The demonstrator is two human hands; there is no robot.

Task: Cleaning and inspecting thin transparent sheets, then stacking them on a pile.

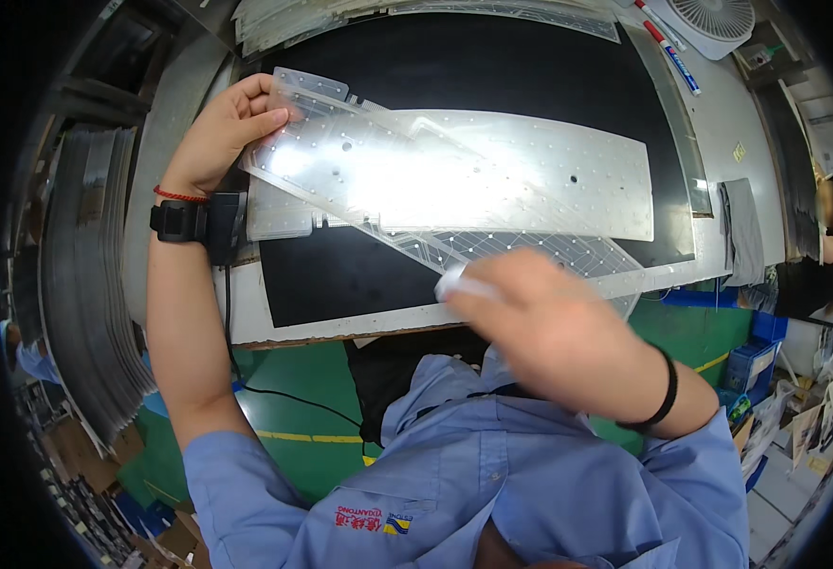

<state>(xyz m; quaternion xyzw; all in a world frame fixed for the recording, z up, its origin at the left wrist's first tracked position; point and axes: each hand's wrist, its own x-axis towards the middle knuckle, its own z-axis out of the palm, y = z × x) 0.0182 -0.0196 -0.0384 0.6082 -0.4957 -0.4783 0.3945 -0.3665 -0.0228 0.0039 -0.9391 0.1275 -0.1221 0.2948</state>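
Observation:
My left hand [250, 121] pinches the upper left end of a clear plastic sheet [426, 248] printed with thin pale lines and dots. The sheet slants down to the right, its lower right corner past the table's front edge. Beneath it lies a pale, shiny rectangular panel [615, 194] with small dots and holes, and strong glare hides much of both. My right hand [540, 303], blurred by motion, is closed around a small white thing [452, 283], perhaps a wad of cloth, close to the sheet's front edge.
A black mat [331, 284] covers the white table. Behind it lies a stack of clear sheets [416, 21]. Red and blue markers [672, 57] and a white fan [715, 19] sit back right. More stacked sheets [94, 275] stand on the left. A cable [293, 394] hangs near my left arm.

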